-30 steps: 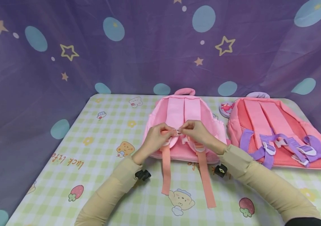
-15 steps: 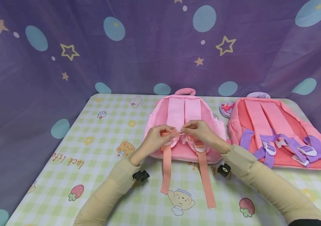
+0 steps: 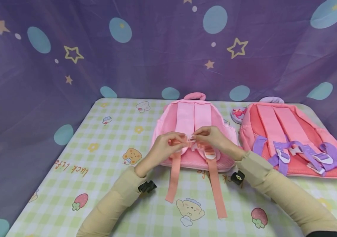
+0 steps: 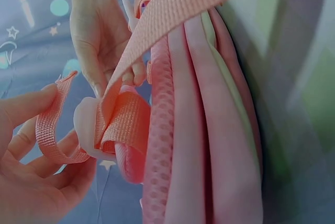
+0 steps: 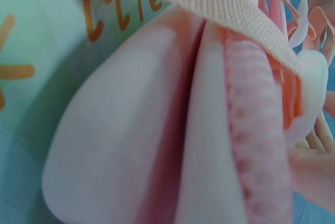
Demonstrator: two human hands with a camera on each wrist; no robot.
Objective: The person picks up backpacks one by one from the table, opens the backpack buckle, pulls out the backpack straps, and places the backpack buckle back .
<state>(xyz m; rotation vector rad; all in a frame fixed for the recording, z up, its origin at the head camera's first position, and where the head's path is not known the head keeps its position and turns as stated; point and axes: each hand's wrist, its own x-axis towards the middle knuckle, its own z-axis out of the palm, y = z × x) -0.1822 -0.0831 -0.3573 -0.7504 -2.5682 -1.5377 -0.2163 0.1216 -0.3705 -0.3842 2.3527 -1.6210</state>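
Note:
A pink backpack (image 3: 221, 161) lies back side up, its pale pink shoulder straps (image 3: 185, 117) facing me. Over its middle, my left hand (image 3: 163, 144) holds a short orange webbing strap (image 4: 48, 132) between thumb and fingers. My right hand (image 3: 212, 136) is close beside it, thumb and fingertips pinched at a small white buckle (image 3: 190, 137), mostly covered by the fingers. White strap adjusters (image 4: 86, 124) sit at the lower ends of the shoulder straps. From these, two long orange webbing tails (image 3: 217, 191) hang down onto the tablecloth.
To the right lies a second, coral-pink backpack (image 3: 298, 131) with purple straps (image 3: 307, 151) and white buckles. A round charm (image 3: 238, 114) rests at its left side. Below is a green checked tablecloth (image 3: 121, 210); behind hangs a purple starry curtain (image 3: 162, 65).
Both hands stay over the backpack's middle and shift slightly right. The white buckle between them shows less than before. The left orange tail swings a little left at its lower end.

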